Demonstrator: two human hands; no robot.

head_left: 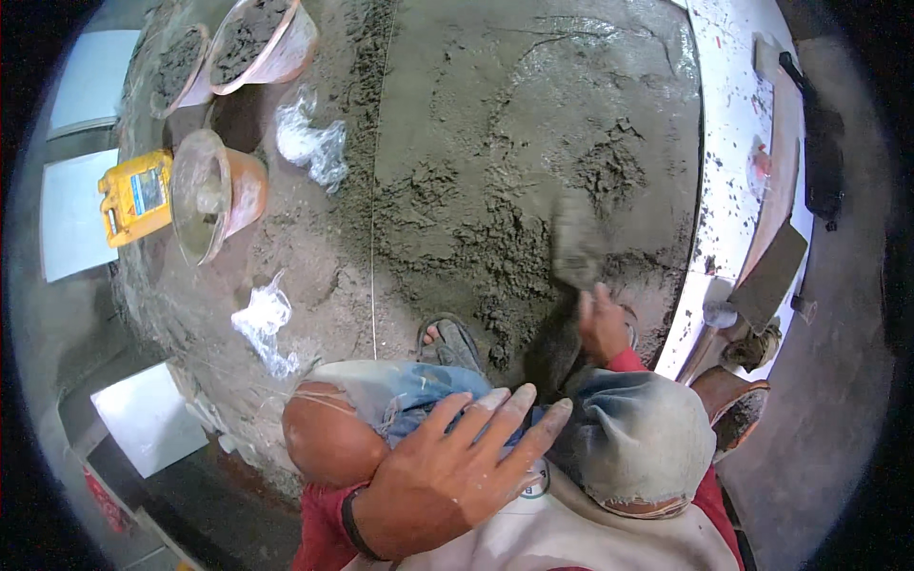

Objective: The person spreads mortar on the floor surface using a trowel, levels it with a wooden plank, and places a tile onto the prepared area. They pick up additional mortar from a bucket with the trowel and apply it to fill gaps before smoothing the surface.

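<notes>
My right hand [602, 328] is closed around the handle of a trowel [575, 246]. Its blade, slightly blurred, lies against the wet grey mortar [505, 238] in front of my feet. The mortar is lumpy and loose near me and smoother and shiny farther off. My left hand [466, 466] hovers above my lap with fingers spread and nothing in it; grey dust coats the fingertips. I am crouching, and my sandalled left foot [452, 341] is at the near edge of the mortar.
A taut string [372, 238] runs along the mortar's left side. Beyond it are mortar-filled buckets [300, 48], another bucket [249, 190], a yellow jerrycan [138, 198] and crumpled plastic bags [262, 319]. White tiles [728, 181] border the right, with a flat grey plate [773, 276] beside them.
</notes>
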